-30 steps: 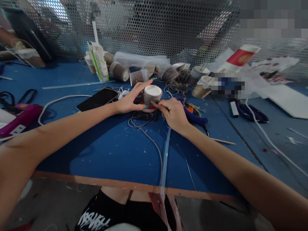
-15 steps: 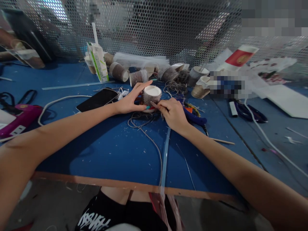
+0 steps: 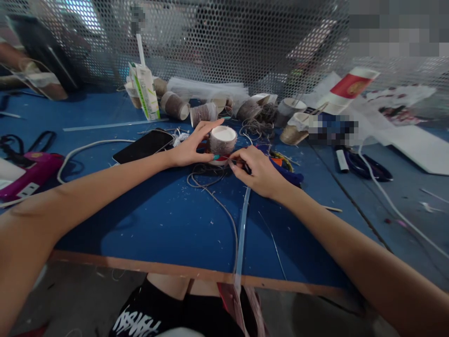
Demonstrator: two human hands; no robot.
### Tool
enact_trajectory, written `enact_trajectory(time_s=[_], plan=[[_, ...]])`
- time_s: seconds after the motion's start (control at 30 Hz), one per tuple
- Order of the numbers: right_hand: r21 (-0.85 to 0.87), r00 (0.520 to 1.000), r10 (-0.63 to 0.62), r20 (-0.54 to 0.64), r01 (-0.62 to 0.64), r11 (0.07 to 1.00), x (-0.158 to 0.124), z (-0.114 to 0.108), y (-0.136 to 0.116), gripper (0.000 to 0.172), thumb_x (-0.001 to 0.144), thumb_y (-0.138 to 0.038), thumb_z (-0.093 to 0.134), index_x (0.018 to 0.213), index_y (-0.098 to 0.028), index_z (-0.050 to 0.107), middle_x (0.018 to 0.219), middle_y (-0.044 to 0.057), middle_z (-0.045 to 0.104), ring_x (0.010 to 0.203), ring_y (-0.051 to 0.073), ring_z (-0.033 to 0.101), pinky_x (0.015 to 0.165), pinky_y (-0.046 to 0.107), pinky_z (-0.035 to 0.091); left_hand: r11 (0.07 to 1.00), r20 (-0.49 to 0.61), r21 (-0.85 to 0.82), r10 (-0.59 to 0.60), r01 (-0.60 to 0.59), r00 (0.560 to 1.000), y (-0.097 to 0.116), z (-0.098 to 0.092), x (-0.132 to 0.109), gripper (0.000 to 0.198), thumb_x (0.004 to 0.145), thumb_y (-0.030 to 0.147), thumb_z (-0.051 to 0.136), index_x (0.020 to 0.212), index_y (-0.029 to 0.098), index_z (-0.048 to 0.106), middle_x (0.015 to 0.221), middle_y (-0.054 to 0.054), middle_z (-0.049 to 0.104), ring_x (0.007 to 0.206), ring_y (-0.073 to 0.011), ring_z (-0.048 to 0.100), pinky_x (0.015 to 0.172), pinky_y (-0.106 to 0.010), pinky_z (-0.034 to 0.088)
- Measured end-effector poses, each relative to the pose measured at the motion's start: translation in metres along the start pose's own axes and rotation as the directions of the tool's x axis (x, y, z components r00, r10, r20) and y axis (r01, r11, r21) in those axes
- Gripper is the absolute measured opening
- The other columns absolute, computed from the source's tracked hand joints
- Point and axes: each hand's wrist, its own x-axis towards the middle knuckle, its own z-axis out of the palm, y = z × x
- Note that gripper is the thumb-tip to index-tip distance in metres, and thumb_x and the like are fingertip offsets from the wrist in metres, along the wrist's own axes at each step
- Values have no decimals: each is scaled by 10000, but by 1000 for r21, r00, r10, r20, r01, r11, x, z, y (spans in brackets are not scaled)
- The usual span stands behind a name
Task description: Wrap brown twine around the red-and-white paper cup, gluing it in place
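Observation:
A small upturned paper cup [image 3: 222,139], partly wound with brown twine, stands on the blue table [image 3: 157,220] in the middle. My left hand [image 3: 191,145] cups its left side, with fingers stretched around it. My right hand [image 3: 257,171] sits just right of the cup's base, fingers pinched on the twine [image 3: 210,180], whose loose end trails toward me across the table. A clear glue stick [image 3: 242,229] lies under my right wrist.
A black phone [image 3: 145,145] lies to the left, a pink glue gun [image 3: 30,171] with a white cable farther left. Several twine-wrapped cups [image 3: 203,112], a carton [image 3: 145,89] and scissors [image 3: 365,164] crowd the back. A mesh screen closes off the rear.
My right hand has dropped slightly and shifted right along the cup's base. The left hand holds the cup as before.

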Motion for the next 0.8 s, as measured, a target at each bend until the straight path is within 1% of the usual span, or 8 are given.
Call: enact_trajectory(time_s=[0.1, 0.2, 0.3, 0.37, 0.5, 0.6, 0.8], plan=[[13, 1000, -1, 19, 1, 1000, 1, -1, 0, 176, 919, -307, 442, 860, -190, 560, 678, 38, 538, 724, 197, 464, 715, 355, 393, 1000, 3, 0, -7, 7, 1000, 0, 0, 0, 863, 709, 382, 788, 1472, 315, 390, 1449, -99, 413, 1378, -372, 443, 1117, -532, 437], [-5, 999, 6, 41, -6, 1000, 2, -1, 3, 211, 937, -313, 387, 836, -197, 531, 743, 69, 578, 768, 214, 472, 751, 377, 402, 1000, 28, 6, -12, 12, 1000, 4, 0, 1, 858, 714, 375, 779, 1474, 324, 382, 1476, -91, 397, 1378, -369, 448, 1123, -528, 434], [-62, 997, 31, 73, -26, 998, 3, -1, 5, 230, 942, -314, 336, 837, -199, 506, 844, 110, 613, 823, 240, 480, 807, 422, 401, 1000, 51, 7, -8, 8, 999, 9, 1, 1, 836, 732, 362, 761, 1473, 322, 376, 1494, -88, 394, 1374, -359, 456, 1112, -505, 449], [-127, 994, 56, 90, -45, 991, 3, 0, 4, 236, 943, -325, 316, 839, -203, 490, 859, 120, 607, 842, 256, 475, 820, 443, 391, 1000, 52, 1, 9, -9, 999, 11, 1, 2, 809, 738, 365, 754, 1459, 315, 391, 1496, -86, 401, 1356, -343, 473, 1095, -484, 464], [-245, 992, 91, 90, -67, 967, 3, 1, -1, 248, 955, -338, 287, 835, -215, 465, 836, 111, 576, 860, 269, 466, 795, 436, 376, 998, 50, 30, 47, -49, 998, 10, 1, 2, 701, 752, 406, 743, 1388, 297, 471, 1413, -88, 475, 1301, -312, 509, 1050, -460, 493], [-279, 992, 93, 80, -67, 958, 3, 2, -2, 259, 963, -339, 271, 834, -219, 459, 839, 108, 576, 856, 265, 468, 777, 421, 376, 996, 57, 69, 56, -60, 997, 9, 0, 2, 627, 764, 441, 736, 1336, 287, 532, 1337, -90, 514, 1275, -303, 518, 1027, -450, 502], [-307, 990, 112, 83, -81, 948, 5, 5, 0, 307, 978, -339, 233, 840, -212, 476, 879, 122, 590, 869, 267, 469, 779, 423, 369, 996, 62, 60, 60, -64, 996, 10, -2, 3, 629, 761, 493, 736, 1325, 277, 559, 1285, -88, 510, 1247, -290, 520, 1003, -423, 511]])
